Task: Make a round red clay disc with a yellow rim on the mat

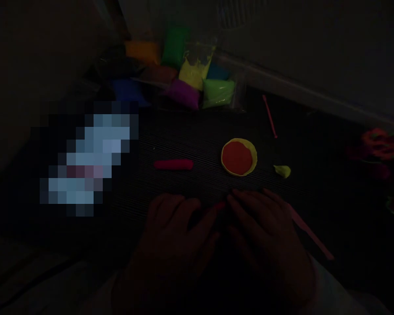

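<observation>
In dim light, a small piece of red modelling clay (219, 205) shows between my two hands, partly covered by fingers. My left hand (175, 229) has its fingers curled, with the index fingertip on the clay's left end. My right hand (265, 229) closes over the other end, fingers bent downward. Beyond the left hand lies a pinkish-red clay roll (174, 164). A round clay piece (238, 158), red inside a yellow rim, sits past the right hand. A bit of yellow clay (283, 171) is to its right.
Bags of coloured clay (197, 74) are heaped at the back. A thin pink tool (269, 117) lies at the far right, and a pink clay knife (311, 234) extends beside my right hand. A pixelated bright object (92, 157) is on the left, colourful items (385, 148) on the right.
</observation>
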`<state>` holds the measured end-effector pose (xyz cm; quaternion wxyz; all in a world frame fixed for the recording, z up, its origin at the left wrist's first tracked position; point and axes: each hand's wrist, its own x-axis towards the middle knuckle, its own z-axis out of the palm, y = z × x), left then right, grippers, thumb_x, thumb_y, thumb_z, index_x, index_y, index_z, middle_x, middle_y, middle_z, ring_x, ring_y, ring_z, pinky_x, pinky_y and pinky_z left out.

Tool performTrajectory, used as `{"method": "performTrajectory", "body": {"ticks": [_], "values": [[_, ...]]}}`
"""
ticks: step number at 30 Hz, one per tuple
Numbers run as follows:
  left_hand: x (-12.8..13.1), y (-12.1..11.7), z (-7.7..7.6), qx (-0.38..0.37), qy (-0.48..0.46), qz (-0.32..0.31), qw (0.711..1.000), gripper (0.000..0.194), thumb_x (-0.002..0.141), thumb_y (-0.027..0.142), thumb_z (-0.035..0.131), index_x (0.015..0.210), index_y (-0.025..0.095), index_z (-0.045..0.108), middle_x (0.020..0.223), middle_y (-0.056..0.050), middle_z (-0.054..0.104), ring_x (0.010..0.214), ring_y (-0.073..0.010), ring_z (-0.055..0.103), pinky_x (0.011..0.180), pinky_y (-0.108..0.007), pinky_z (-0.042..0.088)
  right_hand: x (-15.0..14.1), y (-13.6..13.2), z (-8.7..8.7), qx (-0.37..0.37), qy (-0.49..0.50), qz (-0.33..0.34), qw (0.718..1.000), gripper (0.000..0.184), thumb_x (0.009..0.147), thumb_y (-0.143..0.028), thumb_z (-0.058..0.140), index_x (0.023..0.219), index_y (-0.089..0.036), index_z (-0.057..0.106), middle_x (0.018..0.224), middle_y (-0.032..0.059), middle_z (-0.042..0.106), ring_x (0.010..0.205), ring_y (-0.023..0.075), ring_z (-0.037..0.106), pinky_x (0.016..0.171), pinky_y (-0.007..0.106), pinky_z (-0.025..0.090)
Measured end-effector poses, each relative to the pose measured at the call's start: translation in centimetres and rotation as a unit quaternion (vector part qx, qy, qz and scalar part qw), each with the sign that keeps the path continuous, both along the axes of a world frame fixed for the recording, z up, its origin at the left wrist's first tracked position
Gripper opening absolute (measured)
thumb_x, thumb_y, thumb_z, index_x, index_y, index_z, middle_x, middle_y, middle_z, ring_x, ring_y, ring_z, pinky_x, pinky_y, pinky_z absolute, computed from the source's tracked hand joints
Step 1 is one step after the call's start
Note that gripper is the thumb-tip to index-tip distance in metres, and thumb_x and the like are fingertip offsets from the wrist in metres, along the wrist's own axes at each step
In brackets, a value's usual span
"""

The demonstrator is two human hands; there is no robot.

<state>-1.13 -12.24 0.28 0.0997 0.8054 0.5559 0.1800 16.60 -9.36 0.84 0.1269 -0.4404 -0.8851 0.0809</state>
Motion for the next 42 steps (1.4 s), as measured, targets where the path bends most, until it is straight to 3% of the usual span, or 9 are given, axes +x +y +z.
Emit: {"method": "performTrajectory", "body": {"ticks": [26,42], "values": [[0.45,0.28,0.26,0.014,0.032,-0.015,0.999,0.029,0.08,0.029,0.047,0.107,0.023,0.055,0.097,-0.006,0.051,0.087,-0.0206,0.043,0.078,-0.04,0.038,-0.15,-0.13,0.35,-0.037,0.023,0.003,0.999,0.027,0.08,-0.023,0.047,0.105,-0.017,0.056,0.111,0.0074,0.057,0.102,0.0227,0.049,0.092,0.049,0.032],[0.32,0.13,0.23,0.016,0.022,-0.009,1.0,0.03,0.081,0.03,0.046,0.108,0.022,0.055,0.098,-0.006,0.05,0.087,-0.0211,0.042,0.077,-0.041,0.038,-0.11,-0.15,0.35,-0.011,0.016,0.003,1.0,0.026,0.079,-0.022,0.049,0.102,-0.014,0.057,0.109,0.0093,0.058,0.101,0.023,0.049,0.092,0.048,0.032]]}}
